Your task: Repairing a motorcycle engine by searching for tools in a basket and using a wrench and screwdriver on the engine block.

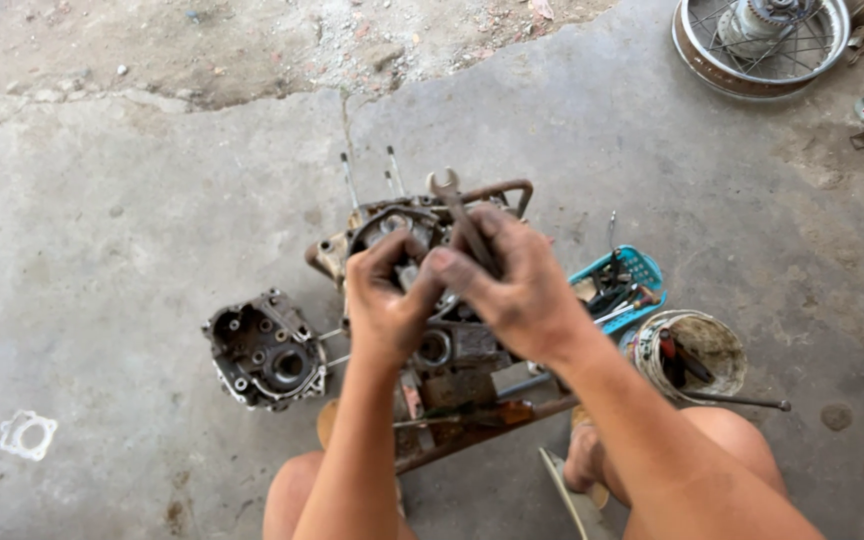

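Note:
My right hand [522, 285] grips an open-ended metal spanner [452, 200] whose jaw points up and away from me. My left hand [384, 300] is closed around a small part right next to the spanner's shaft; the part itself is mostly hidden by my fingers. Both hands hover over a greasy engine block [422, 225] with long studs sticking up, resting on a rusty metal frame [472, 420].
A detached engine case [264, 350] lies to the left on the concrete floor. A blue basket of tools [622, 285] and a dirty white bucket [697, 352] with tools stand to the right. A spoked wheel [760, 40] lies at the far right. My knees are at the bottom.

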